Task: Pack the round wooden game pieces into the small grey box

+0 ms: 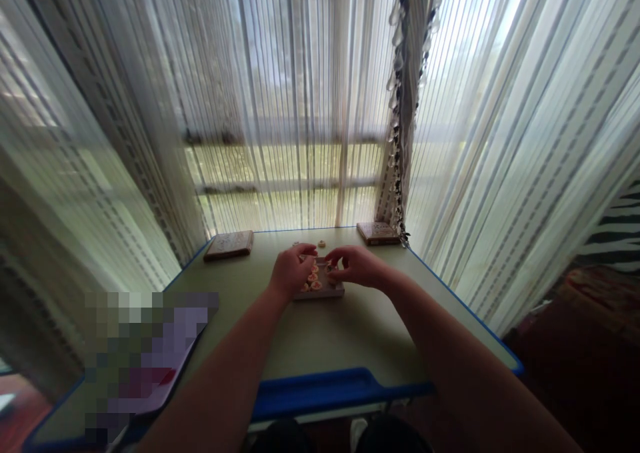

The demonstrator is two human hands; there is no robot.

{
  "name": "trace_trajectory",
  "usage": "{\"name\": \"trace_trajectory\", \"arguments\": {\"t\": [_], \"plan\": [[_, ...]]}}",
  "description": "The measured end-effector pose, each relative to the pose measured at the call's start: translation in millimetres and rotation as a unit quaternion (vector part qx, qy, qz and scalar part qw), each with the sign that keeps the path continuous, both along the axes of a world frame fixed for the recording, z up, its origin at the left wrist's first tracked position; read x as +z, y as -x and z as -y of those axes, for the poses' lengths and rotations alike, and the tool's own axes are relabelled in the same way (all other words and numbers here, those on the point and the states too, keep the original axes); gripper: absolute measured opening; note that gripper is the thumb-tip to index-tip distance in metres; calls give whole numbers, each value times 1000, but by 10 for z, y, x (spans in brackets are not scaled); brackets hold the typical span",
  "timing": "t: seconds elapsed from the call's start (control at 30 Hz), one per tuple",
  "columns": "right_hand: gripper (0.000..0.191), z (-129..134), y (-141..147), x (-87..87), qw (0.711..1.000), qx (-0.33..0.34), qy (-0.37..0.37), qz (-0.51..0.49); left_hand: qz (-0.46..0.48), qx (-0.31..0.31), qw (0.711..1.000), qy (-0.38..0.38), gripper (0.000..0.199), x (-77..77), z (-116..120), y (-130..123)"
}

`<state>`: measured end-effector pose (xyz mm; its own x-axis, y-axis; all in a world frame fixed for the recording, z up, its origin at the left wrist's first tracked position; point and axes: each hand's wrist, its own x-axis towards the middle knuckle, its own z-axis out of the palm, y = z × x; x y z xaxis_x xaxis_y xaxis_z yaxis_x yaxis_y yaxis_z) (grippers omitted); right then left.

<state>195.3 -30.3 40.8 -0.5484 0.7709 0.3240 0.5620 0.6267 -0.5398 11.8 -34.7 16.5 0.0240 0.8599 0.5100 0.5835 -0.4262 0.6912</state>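
A shallow light-coloured box point(319, 294) lies on the table, with several round, pale game pieces point(314, 277) with reddish markings in its left half. They look like Chinese chess pieces. My left hand point(291, 271) is over the box's left side, fingers curved and apart from the thumb, and nothing shows in its grip. Over the right side, my right hand point(360, 266) has its fingertips pinched down on a round piece point(330, 268), partly hidden by the fingers. Beyond the box sits one single piece point(321, 244) on the table. Another pale piece is partly covered behind my left fingers.
The pale green table point(350, 339) has a blue rim and a blue front tray point(315, 394). Carved brown wooden boxes or books lie at the back left point(229, 245) and back right point(379, 233). A pixelated flat object point(165, 353) lies at left. Sheer curtains point(290, 106) hang behind.
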Motion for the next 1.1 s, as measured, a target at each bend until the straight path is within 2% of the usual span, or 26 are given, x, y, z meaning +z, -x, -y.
{"name": "trace_trajectory", "arguments": {"t": [0.1,0.23,0.4,0.5,0.63,0.77,1.1], "plan": [[20,67,-7,36,997,41,7,64,-19,9,1000,0,24,-1,1,-3],[16,92,6,36,992,52,21,110,-36,3,999,-1,24,23,37,-21],[20,63,17,4,993,40,-13,112,-53,5,999,-6,23,43,60,-42],[21,54,21,-19,993,34,-8,113,-63,-1,998,-13,23,50,65,-53],[23,34,38,-66,992,44,0,114,-48,-5,999,-4,23,66,74,-51],[20,5,45,-94,990,43,-29,131,-31,-3,999,7,24,87,80,-46],[20,70,12,20,986,45,-43,156,-28,-8,999,-16,23,82,80,-36]]}}
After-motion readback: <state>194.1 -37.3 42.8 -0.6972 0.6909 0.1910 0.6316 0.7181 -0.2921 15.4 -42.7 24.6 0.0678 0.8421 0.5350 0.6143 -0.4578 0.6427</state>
